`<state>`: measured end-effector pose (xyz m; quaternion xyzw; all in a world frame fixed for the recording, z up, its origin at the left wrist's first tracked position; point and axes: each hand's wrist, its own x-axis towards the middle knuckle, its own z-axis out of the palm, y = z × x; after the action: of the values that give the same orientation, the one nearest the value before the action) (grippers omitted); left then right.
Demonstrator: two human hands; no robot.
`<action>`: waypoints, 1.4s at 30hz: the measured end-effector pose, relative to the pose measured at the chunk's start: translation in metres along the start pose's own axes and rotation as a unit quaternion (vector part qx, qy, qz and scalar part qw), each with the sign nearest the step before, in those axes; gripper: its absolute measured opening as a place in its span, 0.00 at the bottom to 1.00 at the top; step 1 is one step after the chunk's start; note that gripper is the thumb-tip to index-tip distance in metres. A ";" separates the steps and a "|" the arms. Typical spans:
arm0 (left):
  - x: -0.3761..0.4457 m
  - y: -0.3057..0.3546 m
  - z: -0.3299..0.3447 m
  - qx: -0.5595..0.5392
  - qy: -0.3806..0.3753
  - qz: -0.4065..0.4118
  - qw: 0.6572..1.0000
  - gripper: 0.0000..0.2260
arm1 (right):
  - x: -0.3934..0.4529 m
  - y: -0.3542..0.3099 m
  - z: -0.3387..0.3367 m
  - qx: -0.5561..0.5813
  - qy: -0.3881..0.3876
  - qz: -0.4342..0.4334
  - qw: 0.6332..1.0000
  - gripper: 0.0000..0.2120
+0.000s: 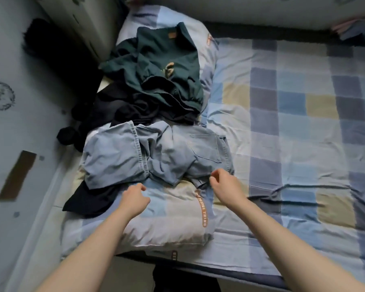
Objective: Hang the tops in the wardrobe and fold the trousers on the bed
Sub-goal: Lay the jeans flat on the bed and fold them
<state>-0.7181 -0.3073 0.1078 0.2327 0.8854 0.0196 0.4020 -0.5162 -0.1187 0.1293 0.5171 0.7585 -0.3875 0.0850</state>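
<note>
Crumpled light blue jeans point(156, 152) lie on the checked duvet point(177, 220) at the bed's left side. Behind them sits a dark navy garment point(143, 110), and a dark green top point(167, 60) lies further back on the pillow. Another dark garment point(89, 199) pokes out from under the jeans at the near left. My left hand point(135, 197) hovers just in front of the jeans with fingers loosely curled, holding nothing. My right hand point(221, 182) is at the jeans' near right edge, fingers curled, and whether it touches the fabric is unclear.
The bed's checked sheet point(293, 123) stretches to the right. A wall point(19, 123) runs along the left, with dark items point(67, 135) in the gap beside the bed. Folded fabric point(354, 30) lies at the far right corner.
</note>
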 end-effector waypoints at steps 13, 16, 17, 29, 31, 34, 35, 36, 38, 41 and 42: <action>0.145 -0.043 0.037 0.249 0.119 0.109 0.955 0.41 | 0.167 0.023 0.113 0.388 -0.075 0.351 0.849 0.17; 0.160 -0.009 0.069 0.245 0.098 0.213 0.941 0.44 | 0.194 0.042 0.113 0.474 -0.002 0.409 0.780 0.23; 0.165 0.001 0.080 0.233 0.083 0.234 0.940 0.44 | 0.201 0.046 0.113 0.492 0.017 0.426 0.759 0.22; 0.149 0.062 0.087 0.113 0.169 0.135 0.970 0.43 | 0.132 -0.009 0.064 0.684 -0.044 0.316 0.656 0.12; 0.140 0.055 0.080 0.088 0.207 0.166 0.960 0.33 | 0.107 -0.018 0.055 0.691 -0.044 0.301 0.656 0.12; 0.111 0.050 0.069 0.022 0.168 0.188 0.968 0.26 | 0.072 -0.022 0.036 0.699 -0.028 0.309 0.645 0.11; 0.099 0.049 0.069 0.001 0.156 0.185 0.970 0.26 | 0.061 -0.022 0.030 0.698 -0.024 0.317 0.642 0.10; 0.087 0.050 0.068 -0.024 0.142 0.177 0.974 0.26 | 0.051 -0.022 0.025 0.696 -0.021 0.328 0.639 0.09; 0.061 0.054 0.063 -0.072 0.100 0.156 0.980 0.27 | 0.029 -0.021 0.011 0.697 -0.018 0.332 0.635 0.07; 0.012 0.063 0.057 -0.173 0.003 0.106 0.979 0.26 | -0.008 -0.023 -0.017 0.705 -0.018 0.313 0.635 0.11; -0.009 0.068 0.052 -0.202 -0.033 0.102 0.973 0.24 | -0.025 -0.025 -0.030 0.710 -0.012 0.305 0.635 0.14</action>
<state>-0.6486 -0.2586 0.0934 0.2360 0.8208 0.2311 0.4660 -0.5180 -0.1205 0.1755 0.6154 0.0482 -0.7645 -0.1857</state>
